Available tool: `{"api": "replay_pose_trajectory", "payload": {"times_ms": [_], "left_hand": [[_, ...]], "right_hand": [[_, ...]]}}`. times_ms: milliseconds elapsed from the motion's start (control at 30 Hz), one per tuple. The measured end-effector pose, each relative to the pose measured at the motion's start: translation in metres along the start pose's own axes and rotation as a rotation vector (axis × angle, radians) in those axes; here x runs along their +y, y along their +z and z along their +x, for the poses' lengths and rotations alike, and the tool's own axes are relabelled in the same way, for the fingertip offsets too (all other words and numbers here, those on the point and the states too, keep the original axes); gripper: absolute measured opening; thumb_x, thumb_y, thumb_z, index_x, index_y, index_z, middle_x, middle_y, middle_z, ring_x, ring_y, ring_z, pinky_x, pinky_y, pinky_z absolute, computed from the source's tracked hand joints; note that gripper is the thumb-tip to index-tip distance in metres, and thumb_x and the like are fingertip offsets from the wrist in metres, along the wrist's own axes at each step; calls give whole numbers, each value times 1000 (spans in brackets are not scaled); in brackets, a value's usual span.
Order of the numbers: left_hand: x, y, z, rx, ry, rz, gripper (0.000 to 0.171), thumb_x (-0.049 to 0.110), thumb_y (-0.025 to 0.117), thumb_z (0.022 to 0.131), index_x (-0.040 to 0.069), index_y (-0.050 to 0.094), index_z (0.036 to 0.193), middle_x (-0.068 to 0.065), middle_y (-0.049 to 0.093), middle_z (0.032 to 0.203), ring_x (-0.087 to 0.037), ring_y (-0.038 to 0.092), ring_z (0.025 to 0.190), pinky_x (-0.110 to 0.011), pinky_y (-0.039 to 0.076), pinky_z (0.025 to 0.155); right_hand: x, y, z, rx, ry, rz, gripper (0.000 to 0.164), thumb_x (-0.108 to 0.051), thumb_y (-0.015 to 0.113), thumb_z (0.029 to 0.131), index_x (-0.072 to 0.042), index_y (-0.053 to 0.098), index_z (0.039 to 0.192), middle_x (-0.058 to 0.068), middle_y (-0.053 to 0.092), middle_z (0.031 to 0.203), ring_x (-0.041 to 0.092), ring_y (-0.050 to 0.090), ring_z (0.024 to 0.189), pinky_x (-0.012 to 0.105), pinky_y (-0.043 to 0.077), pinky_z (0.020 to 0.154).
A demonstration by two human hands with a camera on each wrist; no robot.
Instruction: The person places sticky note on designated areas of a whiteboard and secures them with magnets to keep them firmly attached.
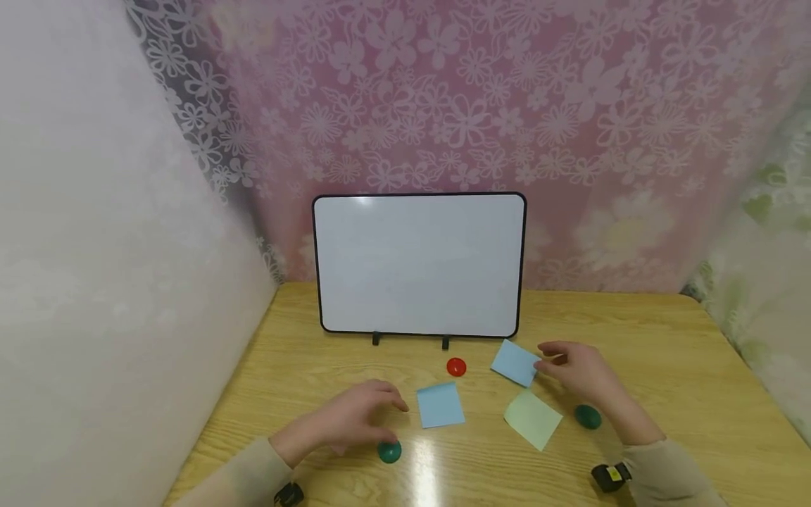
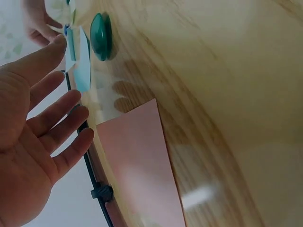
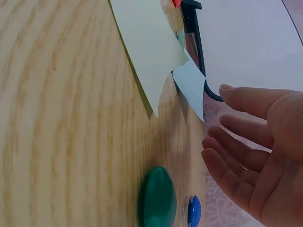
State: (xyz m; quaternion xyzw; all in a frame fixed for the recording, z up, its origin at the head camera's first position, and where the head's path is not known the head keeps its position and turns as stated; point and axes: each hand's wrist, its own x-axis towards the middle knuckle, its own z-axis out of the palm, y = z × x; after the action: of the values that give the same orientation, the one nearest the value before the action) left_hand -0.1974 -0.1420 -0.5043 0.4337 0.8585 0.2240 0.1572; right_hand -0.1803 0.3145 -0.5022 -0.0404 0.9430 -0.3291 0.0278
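Note:
My left hand (image 1: 357, 419) hovers over the table with relaxed, parted fingers and holds nothing. Below it lies a pink sticky note (image 2: 142, 165), mostly hidden by the hand in the head view. A green round magnet (image 1: 389, 453) sits by its thumb, and a blue sticky note (image 1: 441, 405) lies just beyond its fingertips. My right hand (image 1: 586, 373) is loosely bent, with its fingertips at the edge of another blue sticky note (image 1: 514, 362). Near its wrist are a pale green sticky note (image 1: 533, 420) and a second green magnet (image 1: 588, 417).
A black-framed whiteboard (image 1: 418, 264) stands on small black feet at the table's back. In front of it lies a red magnet (image 1: 456, 367). A blue magnet (image 3: 194, 211) shows in the right wrist view. A white wall (image 1: 127, 246) borders the left side; floral curtain hangs behind.

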Motion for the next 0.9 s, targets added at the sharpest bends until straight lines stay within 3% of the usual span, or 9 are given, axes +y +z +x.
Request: {"api": "replay_pose_trajectory", "payload": {"times_ms": [167, 433, 900], "left_hand": [[0, 5, 1, -41, 59, 66, 48, 43, 86, 92, 22, 73, 133, 10, 64, 132, -10, 58, 125, -32, 48, 109], [7, 9, 3, -95, 153, 75, 48, 40, 87, 92, 21, 73, 133, 9, 63, 131, -6, 58, 121, -23, 49, 104], [5, 14, 1, -73, 231, 181, 50, 41, 94, 84, 23, 76, 126, 11, 62, 122, -1, 56, 108, -18, 48, 96]], "right_hand": [[3, 4, 5, -19, 14, 26, 57, -36, 77, 101, 3, 65, 141, 21, 73, 126, 38, 70, 110, 49, 61, 82], [-4, 3, 5, -26, 31, 31, 56, -32, 78, 101, 5, 65, 141, 22, 73, 124, 39, 71, 109, 48, 61, 81], [-6, 11, 9, -49, 72, -27, 55, -31, 78, 100, 7, 66, 138, 19, 74, 119, 39, 70, 110, 54, 59, 89]]}}
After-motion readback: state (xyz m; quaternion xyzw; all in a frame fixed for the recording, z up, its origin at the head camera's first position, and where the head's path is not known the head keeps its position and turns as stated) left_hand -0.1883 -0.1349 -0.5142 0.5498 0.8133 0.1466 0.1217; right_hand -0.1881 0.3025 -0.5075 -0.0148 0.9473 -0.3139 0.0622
